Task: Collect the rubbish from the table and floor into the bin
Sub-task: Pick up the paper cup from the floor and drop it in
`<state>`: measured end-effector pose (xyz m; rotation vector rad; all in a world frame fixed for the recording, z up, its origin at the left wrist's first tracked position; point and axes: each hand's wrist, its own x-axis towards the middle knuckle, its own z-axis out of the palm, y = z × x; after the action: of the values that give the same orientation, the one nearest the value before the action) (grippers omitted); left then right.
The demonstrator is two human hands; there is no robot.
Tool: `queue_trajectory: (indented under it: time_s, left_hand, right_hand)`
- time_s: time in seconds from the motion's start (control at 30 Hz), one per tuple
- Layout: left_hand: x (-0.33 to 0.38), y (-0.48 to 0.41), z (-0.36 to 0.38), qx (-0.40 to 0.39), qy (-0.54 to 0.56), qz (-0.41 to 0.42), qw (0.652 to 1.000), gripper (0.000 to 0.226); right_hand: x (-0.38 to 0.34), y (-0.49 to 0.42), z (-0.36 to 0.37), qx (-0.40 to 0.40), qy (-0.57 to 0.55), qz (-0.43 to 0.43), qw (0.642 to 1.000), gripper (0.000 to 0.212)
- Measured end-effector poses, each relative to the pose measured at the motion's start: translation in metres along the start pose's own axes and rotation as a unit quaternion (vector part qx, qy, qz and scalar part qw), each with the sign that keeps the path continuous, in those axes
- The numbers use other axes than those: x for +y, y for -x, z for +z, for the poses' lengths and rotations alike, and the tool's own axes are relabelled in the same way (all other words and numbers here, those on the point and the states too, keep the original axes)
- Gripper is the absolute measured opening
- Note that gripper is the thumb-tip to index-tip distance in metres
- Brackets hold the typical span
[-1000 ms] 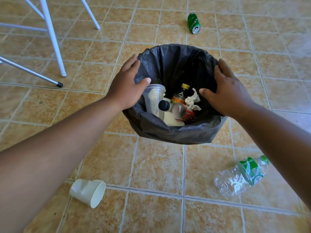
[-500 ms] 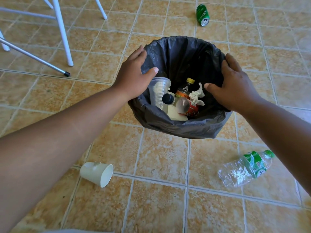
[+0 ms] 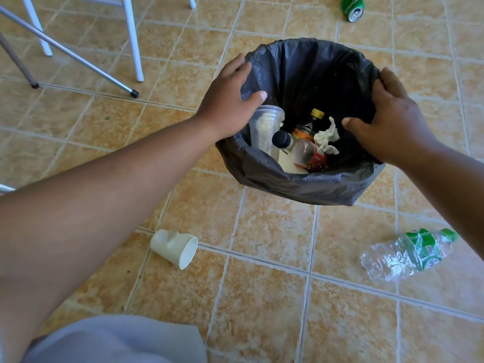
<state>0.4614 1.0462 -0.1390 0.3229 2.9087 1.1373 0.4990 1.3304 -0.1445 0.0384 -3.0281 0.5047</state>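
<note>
A bin lined with a black bag (image 3: 296,179) stands on the tiled floor. My left hand (image 3: 226,100) grips its left rim, thumb inside. My right hand (image 3: 390,121) grips the right rim, thumb inside too. Inside the bin lie a clear plastic cup (image 3: 264,129), a bottle with a dark cap (image 3: 293,145), a brown bottle with a yellow cap (image 3: 311,121) and a crumpled tissue (image 3: 327,137). On the floor lie a dented white paper cup (image 3: 174,247), a crushed clear bottle with a green label (image 3: 408,254) and a green can (image 3: 352,6).
White and grey metal furniture legs (image 3: 131,40) stand at the upper left. A light cloth (image 3: 117,341) shows at the bottom edge, close to me.
The bin, held in both hands, has shifted right and slightly nearer in view. The paper cup and crushed bottle now sit higher in the frame, and the cloth has come into view.
</note>
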Motion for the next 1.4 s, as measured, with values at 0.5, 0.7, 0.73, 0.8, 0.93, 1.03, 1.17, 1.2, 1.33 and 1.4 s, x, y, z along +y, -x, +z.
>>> queue_trajectory:
  time_s: [0.5,0.7,0.73,0.8,0.93,1.03,1.17,1.2,1.33,1.4]
  left_hand:
    - [-0.118,0.079,-0.019,-0.294,-0.142,-0.145,0.934,0.018]
    - [-0.153,0.153,0.008,-0.597,-0.308,-0.071,0.737,0.085]
    - [-0.157,0.157,0.01,-0.602,-0.335,-0.048,0.723,0.086]
    - [-0.163,0.161,0.015,-0.6,-0.362,-0.021,0.714,0.079]
    - [-0.165,0.15,0.016,-0.58,-0.319,-0.053,0.748,0.06]
    - [-0.159,0.112,-0.009,-0.496,-0.334,-0.07,0.799,0.062]
    - [-0.136,0.045,-0.071,-0.168,-0.328,-0.12,0.922,0.07]
    - [-0.126,0.034,-0.083,-0.067,-0.282,-0.129,0.948,0.069]
    - [-0.062,0.011,-0.096,0.188,-0.108,-0.034,0.976,0.068]
    - [-0.025,0.009,-0.09,0.217,-0.082,0.049,0.972,0.069]
  right_hand:
    - [0.008,0.002,0.001,0.014,-0.005,-0.014,1.0,0.082]
    - [0.006,0.003,0.0,0.009,-0.016,-0.01,1.0,0.087]
    - [0.006,0.002,0.0,0.011,-0.013,-0.013,1.0,0.083]
    - [0.007,0.001,0.0,0.014,-0.007,-0.016,1.0,0.077]
    - [0.006,0.002,-0.001,0.012,-0.002,-0.014,1.0,0.073]
    - [0.005,0.003,-0.002,0.01,-0.003,-0.008,1.0,0.074]
    - [0.004,0.004,-0.003,0.005,-0.001,-0.003,1.0,0.076]
    - [0.004,0.004,-0.003,0.004,-0.004,-0.003,1.0,0.076]
    - [0.005,0.003,-0.001,0.003,-0.004,-0.002,1.0,0.076]
    - [0.005,0.003,-0.001,0.001,-0.001,-0.002,1.0,0.078]
